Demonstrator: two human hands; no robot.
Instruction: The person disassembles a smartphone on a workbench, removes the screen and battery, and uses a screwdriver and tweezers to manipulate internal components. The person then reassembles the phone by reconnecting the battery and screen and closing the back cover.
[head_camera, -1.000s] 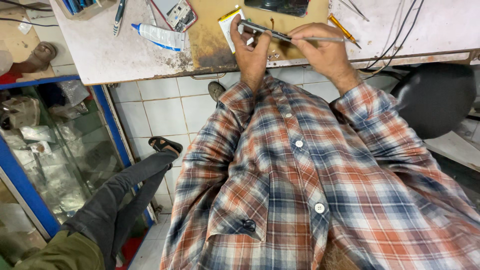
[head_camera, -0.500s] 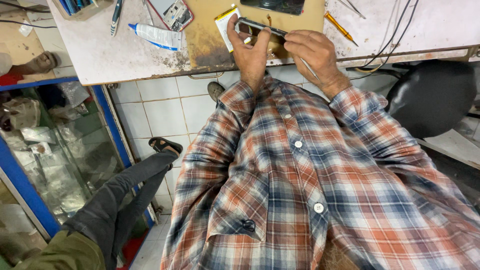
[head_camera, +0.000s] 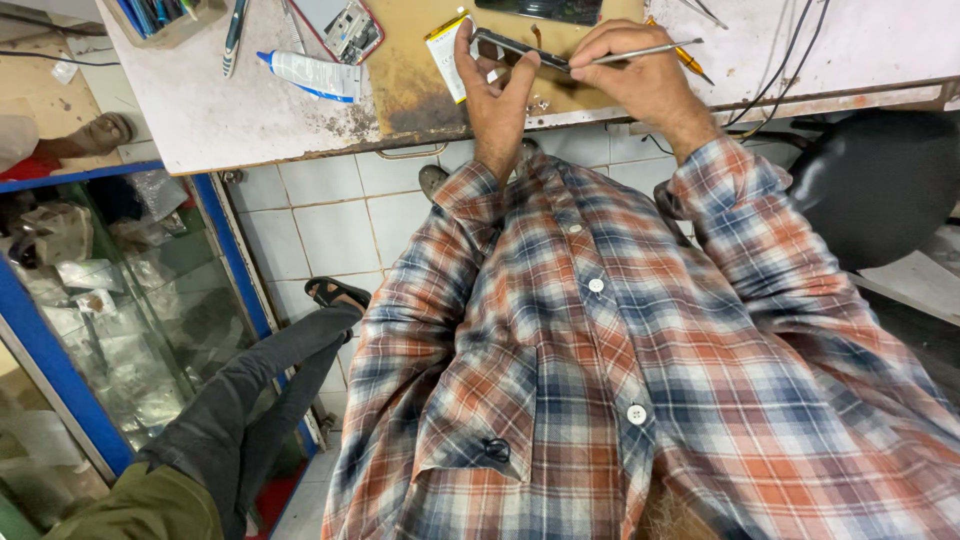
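My left hand (head_camera: 497, 92) holds a thin dark phone frame (head_camera: 520, 48) on edge above the brown work mat (head_camera: 410, 75). My right hand (head_camera: 638, 78) grips a slim metal tool (head_camera: 645, 52), its tip resting against the phone frame's right end. Both hands meet at the desk's front edge. A small yellow-edged battery (head_camera: 446, 55) lies on the mat just behind my left thumb.
A white tube (head_camera: 312, 75), an opened phone with a red rim (head_camera: 348, 27), a pen (head_camera: 234, 22) and a box of tools (head_camera: 165, 14) lie on the stained white desk (head_camera: 215, 115). Cables (head_camera: 790, 50) run at the right. A black stool (head_camera: 880, 180) stands right; a glass cabinet (head_camera: 120, 310) left.
My right hand has turned the metal tool, which now points right from the phone frame. The left hand keeps its hold on the frame.
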